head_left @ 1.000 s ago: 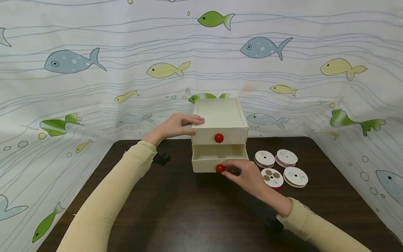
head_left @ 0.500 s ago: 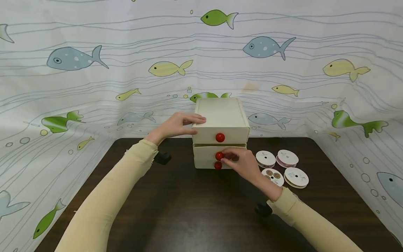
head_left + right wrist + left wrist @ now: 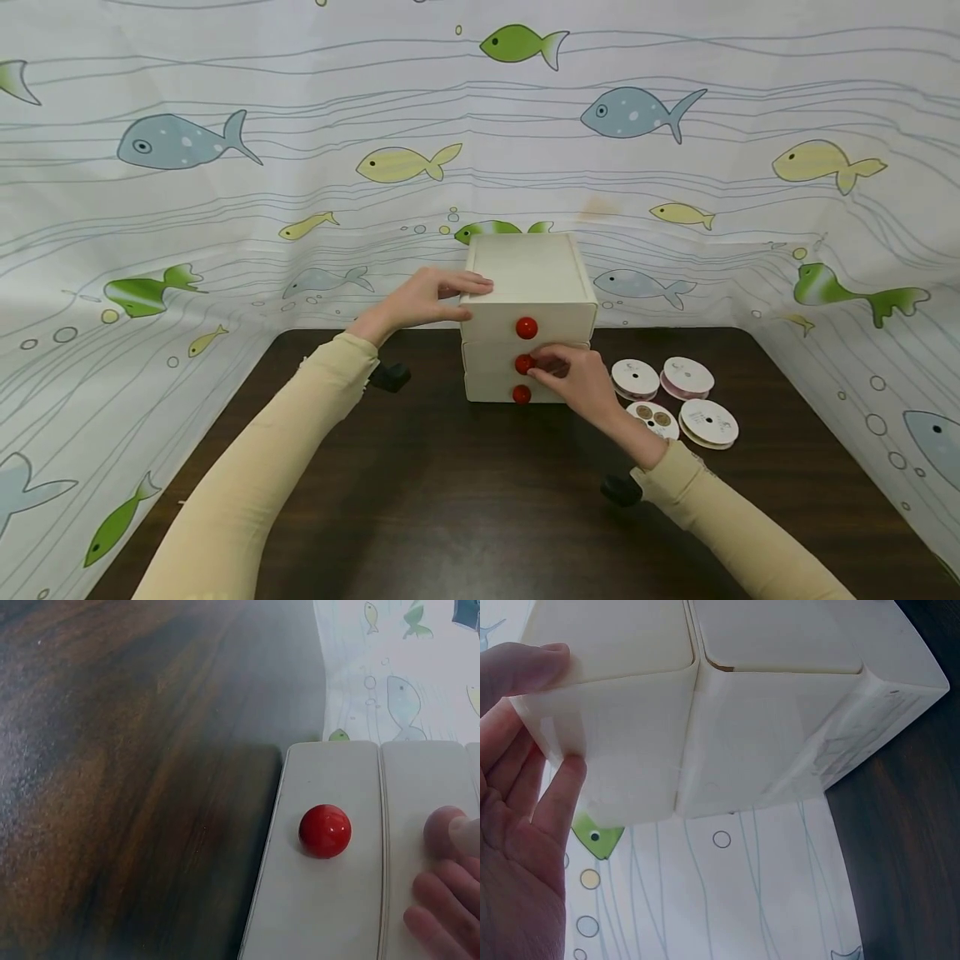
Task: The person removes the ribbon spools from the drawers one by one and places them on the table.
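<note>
A cream cabinet of three small drawers (image 3: 528,271) stands at the table's back, each drawer front bearing a round red knob. My left hand (image 3: 420,300) grips its upper left front corner; in the left wrist view the thumb (image 3: 544,664) lies on the front and a finger (image 3: 562,791) touches the side. With thumb and fingers, my right hand (image 3: 581,379) pinches the middle knob (image 3: 523,364). That drawer sits flush in the cabinet. Above and below are the top knob (image 3: 527,327) and the bottom knob (image 3: 521,394), the latter also near in the right wrist view.
Several ribbon spools lie right of the cabinet, among them a front right spool (image 3: 708,422) and a back right spool (image 3: 687,377); my right forearm partly covers one spool (image 3: 652,417). Fish-patterned cloth (image 3: 405,83) hangs behind the dark wooden table (image 3: 450,500).
The middle drawer has slid from pulled out to fully in, with my right hand moving back on its knob. The bottom knob has come into view. My left hand has stayed on the corner.
</note>
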Demonstrator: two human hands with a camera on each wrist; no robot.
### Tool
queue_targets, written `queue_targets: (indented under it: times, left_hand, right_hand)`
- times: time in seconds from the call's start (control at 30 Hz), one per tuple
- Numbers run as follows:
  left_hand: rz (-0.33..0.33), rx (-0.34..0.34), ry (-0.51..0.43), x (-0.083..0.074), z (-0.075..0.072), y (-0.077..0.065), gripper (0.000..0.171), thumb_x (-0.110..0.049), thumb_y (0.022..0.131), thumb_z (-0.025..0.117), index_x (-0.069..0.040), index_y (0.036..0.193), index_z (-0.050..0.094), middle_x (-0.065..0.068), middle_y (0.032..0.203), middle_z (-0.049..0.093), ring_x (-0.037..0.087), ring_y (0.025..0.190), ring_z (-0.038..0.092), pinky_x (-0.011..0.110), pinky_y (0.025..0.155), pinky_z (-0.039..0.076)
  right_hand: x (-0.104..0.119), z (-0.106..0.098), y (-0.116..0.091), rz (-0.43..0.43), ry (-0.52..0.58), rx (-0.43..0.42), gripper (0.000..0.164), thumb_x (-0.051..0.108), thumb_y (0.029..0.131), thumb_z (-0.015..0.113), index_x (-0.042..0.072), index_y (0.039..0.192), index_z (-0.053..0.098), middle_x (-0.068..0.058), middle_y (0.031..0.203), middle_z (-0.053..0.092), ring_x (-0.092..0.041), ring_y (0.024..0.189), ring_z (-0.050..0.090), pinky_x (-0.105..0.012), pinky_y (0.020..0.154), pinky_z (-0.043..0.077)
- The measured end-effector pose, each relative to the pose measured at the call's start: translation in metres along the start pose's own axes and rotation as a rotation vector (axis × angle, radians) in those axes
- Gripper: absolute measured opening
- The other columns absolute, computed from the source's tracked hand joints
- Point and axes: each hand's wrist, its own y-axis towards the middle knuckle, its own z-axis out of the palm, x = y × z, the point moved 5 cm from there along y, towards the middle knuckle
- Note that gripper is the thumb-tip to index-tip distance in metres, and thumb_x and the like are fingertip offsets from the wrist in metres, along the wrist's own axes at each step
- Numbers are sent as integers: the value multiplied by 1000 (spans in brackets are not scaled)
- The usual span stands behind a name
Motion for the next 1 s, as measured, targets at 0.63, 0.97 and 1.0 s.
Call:
queue_targets:
  times: [0.63, 0.97, 1.0]
  left_hand:
    - [-2, -29, 19, 1, 1, -2, 46, -16, 89, 73, -20, 134, 65, 3, 146, 57, 20, 136, 53, 46, 110, 47]
    - [-8, -37, 12, 1, 3, -3, 46, -17, 89, 73, -20, 133, 65, 4, 145, 57, 21, 137, 52, 49, 108, 48]
    - [-8, -37, 10, 1, 3, -3, 46, -17, 89, 73, -20, 134, 65, 4, 145, 57, 21, 137, 51, 50, 108, 48]
  right_hand:
    - [-16, 23, -24, 124, 23, 36, 14, 14, 83, 79, 9, 95, 75, -6, 89, 77, -15, 75, 73, -30, 67, 62]
    - [-9, 39, -31, 122, -103, -14, 17, 15, 81, 81, 11, 98, 77, -5, 93, 77, -15, 77, 71, -32, 68, 60]
    - [-8, 41, -33, 136, -106, -32, 17, 15, 81, 81, 12, 97, 77, -4, 92, 77, -15, 78, 71, -32, 68, 59]
